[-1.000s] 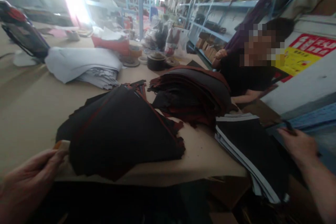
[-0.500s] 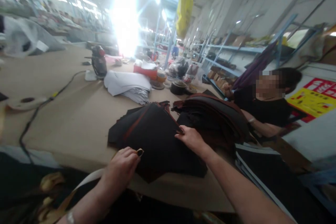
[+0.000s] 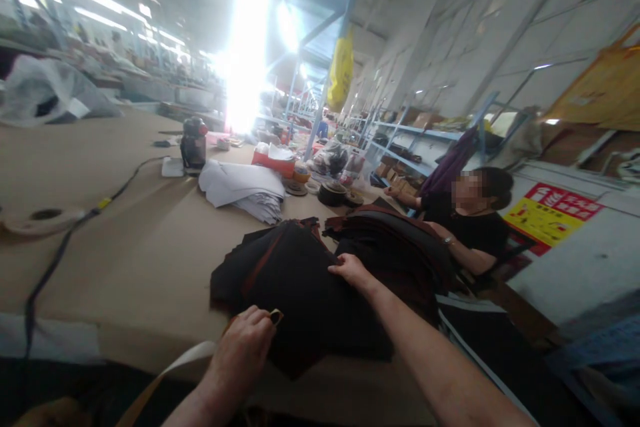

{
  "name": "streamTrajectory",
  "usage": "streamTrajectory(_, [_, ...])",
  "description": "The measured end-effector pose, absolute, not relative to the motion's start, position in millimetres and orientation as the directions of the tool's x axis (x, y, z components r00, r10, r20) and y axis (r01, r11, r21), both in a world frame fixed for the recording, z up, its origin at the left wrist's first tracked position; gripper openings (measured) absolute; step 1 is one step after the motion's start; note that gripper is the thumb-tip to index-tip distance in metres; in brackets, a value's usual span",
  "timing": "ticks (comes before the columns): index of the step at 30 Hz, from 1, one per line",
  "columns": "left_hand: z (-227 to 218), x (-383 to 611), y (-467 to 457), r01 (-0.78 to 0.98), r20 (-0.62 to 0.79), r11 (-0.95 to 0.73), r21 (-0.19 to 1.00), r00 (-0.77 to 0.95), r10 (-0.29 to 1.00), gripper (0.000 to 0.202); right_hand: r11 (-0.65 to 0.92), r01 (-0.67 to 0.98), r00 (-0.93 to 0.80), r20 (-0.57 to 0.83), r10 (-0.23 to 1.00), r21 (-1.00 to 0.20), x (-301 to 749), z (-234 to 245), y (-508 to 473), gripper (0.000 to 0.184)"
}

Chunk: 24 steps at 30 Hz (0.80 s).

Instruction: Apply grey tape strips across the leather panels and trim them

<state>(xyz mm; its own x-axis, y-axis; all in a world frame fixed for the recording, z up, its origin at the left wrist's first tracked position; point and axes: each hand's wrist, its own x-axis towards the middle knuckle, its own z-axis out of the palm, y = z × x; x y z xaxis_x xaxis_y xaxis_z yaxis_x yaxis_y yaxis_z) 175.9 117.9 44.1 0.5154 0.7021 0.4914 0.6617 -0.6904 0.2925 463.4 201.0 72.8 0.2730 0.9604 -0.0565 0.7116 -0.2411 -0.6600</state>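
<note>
A fanned stack of black cut pieces with dark red edges (image 3: 295,287) lies at the near edge of a long tan table (image 3: 125,247). My left hand (image 3: 245,347) is closed near the stack's front edge, pinching a small ring-like item (image 3: 275,315); a pale strap (image 3: 175,367) trails down from under that hand. My right hand (image 3: 350,270) rests on the stack's far right corner, fingers curled over the edge of the top piece. A second heap of black and red pieces (image 3: 395,247) sits just behind it.
A person in black (image 3: 470,227) sits at the table's right side. A grey fabric pile (image 3: 245,190), a black tool (image 3: 193,145), tape rolls (image 3: 331,193) and a cable (image 3: 65,240) lie farther back. Black sheets with white edges (image 3: 480,333) hang at right. Blue shelving (image 3: 415,140) stands behind.
The view has tilted upward. My right hand came from the far right onto the stack's corner, and my left hand moved in to the stack's front edge.
</note>
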Motion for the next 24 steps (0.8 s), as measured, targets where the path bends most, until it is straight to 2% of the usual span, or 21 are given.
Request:
streamTrajectory(8, [45,180,115,0.68,0.495,-0.688,0.256,0.519,0.697,0.03,-0.12,0.636,0.156,-0.026,0.987,-0.762,463,76,230,0.009])
streamTrajectory(12, [49,182,119,0.701,0.518,-0.676,0.228,0.501,0.693,0.03,-0.102,0.644,0.152,-0.005,0.988,-0.758,458,78,251,0.008])
streamTrajectory(14, [51,181,121,0.699,0.509,-0.668,0.255,0.49,0.707,0.031,-0.107,0.658,0.158,-0.002,0.987,-0.746,455,79,258,0.008])
streamTrajectory(16, [55,180,120,0.675,0.494,-0.654,0.342,0.463,0.736,0.03,-0.108,0.666,0.157,-0.003,0.988,-0.738,453,79,261,0.007])
streamTrajectory(18, [64,179,115,0.616,0.449,-0.602,0.508,0.408,0.795,0.029,-0.1,0.662,0.148,-0.001,0.989,-0.743,451,82,260,0.009])
streamTrajectory(21, [83,183,105,0.448,0.267,-0.411,0.794,0.35,0.898,0.029,-0.073,0.628,0.135,0.015,0.991,-0.775,446,90,246,0.014])
streamTrajectory(24, [102,191,96,0.27,0.07,-0.177,0.946,0.364,0.929,0.03,-0.036,0.562,0.103,0.026,0.994,-0.826,435,104,215,0.013])
